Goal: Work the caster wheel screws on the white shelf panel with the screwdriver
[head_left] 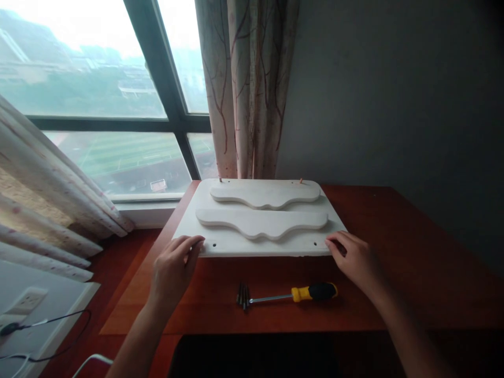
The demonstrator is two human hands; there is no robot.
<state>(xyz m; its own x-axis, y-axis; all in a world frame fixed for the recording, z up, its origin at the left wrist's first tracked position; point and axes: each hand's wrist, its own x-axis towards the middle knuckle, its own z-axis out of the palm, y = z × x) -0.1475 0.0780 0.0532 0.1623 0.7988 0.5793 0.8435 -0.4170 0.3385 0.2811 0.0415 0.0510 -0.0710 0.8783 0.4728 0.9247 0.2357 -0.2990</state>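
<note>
A white board lies flat on the wooden table, with two wavy-edged white pieces, a far one and a near one, resting on it. My left hand is at the board's near left corner, thumb and fingertips pinched together. At the near right corner my right hand makes a similar pinch. What sits between the fingertips of either hand is hidden or too small to make out. Beside each pinch shows a dark hole in the board. Two small pegs, a left one and an orange one, stand at the far edge.
In front of the board lie a yellow-and-black screwdriver and several dark bolts at its tip. The brown table extends right to a grey wall. Curtains and a window are behind and left; cables hang at lower left.
</note>
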